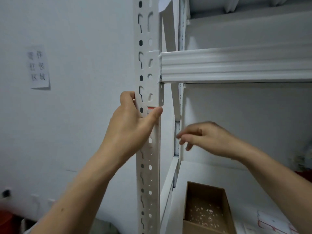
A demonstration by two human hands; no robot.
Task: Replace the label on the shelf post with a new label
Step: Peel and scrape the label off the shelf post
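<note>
Red-edged label [150, 110] on white post [154, 100]

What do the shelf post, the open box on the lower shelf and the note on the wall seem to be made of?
The shelf post: probably sheet steel painted white, slightly glossy; thin bent profile with punched slots. The open box: brown cardboard, matte, thin straight walls. The wall note: thin white paper, matte; its lower edge lifts and casts a shadow.

You've got an open cardboard box [194, 228] holding pale shreds [204, 214], a red-outlined sheet [271, 223] just right of it, a ribbed beam [236, 63] above it, and a paper sign [39, 67] far up-left.
</note>
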